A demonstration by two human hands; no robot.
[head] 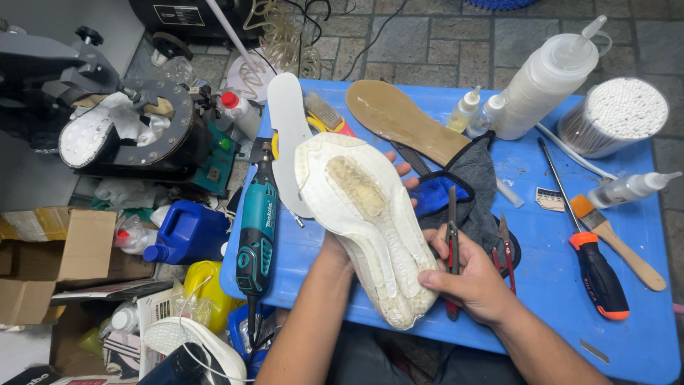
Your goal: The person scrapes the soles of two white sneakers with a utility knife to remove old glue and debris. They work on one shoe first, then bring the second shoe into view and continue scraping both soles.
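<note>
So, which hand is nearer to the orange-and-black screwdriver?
Right. The right hand, gripping the sole and a red-handled tool, lies just left of the screwdriver; the left hand is behind the sole, farther away.

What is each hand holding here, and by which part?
Left hand supports the white shoe sole from underneath, mid-length. Right hand grips its heel edge and a red-handled knife.

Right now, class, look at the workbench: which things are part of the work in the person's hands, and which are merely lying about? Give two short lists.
In hand:
white shoe sole, held by the left hand
red-handled tool, in the right hand

Lying about:
teal rotary tool
screwdriver
brush
tan insole
tub of cotton swabs
squeeze bottle
</note>
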